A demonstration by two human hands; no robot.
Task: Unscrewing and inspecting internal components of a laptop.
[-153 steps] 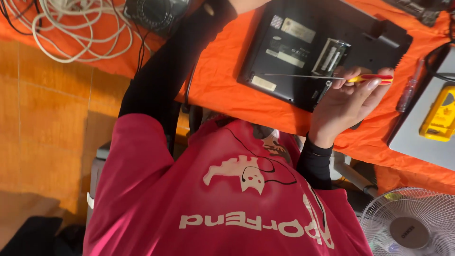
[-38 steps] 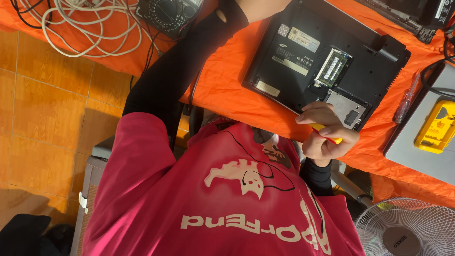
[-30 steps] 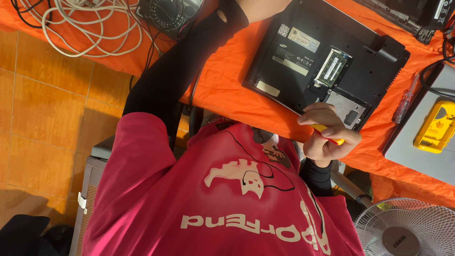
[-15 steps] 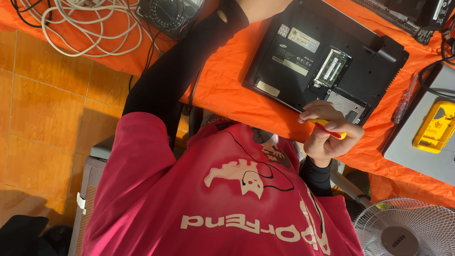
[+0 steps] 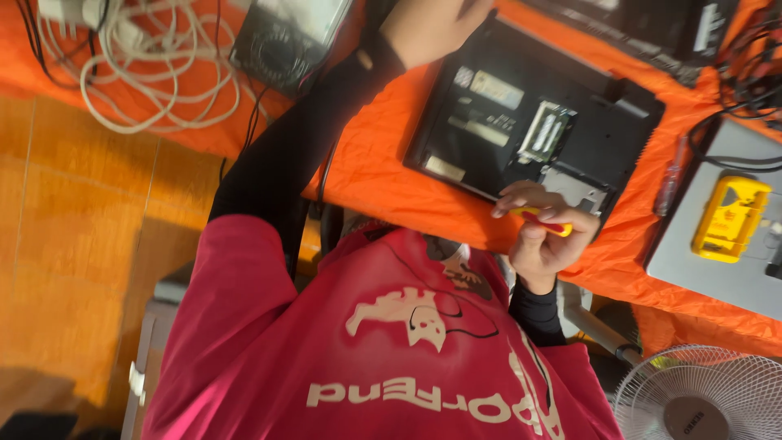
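- On the orange-covered worktop (image 5: 383, 179), seen from the head camera, one black laptop (image 5: 529, 122) lies bottom side up, its open bay showing a memory module.
- Right hand (image 5: 542, 236): curled at the near edge of the laptop, the fingers pinched round one yellow-handled screwdriver (image 5: 544, 222). The wrist is bent back toward the body, and a black sleeve covers the forearm below it.
- The screwdriver's handle lies crosswise in the grip, just beside the laptop's near edge; its tip is hidden by the fingers.
- Left hand (image 5: 436, 28): the arm, in a long black sleeve, stretches up across the worktop to the far corner of the laptop. The hand is cut by the top of the picture, so I cannot tell whether it is spread or gripping.
- One grey device (image 5: 709, 261) lies at the right, with one yellow tool (image 5: 729, 220) resting on it.
- One thin red-handled tool (image 5: 672, 175) lies on the cloth between the laptop and the grey device.
- One coil of white cable (image 5: 147, 73) sits at the far left of the worktop, beside one black meter-like box (image 5: 285, 41).
- One white fan (image 5: 700, 395) stands at the lower right, well apart from the hands.
- A red printed shirt (image 5: 366, 350) fills the lower middle.
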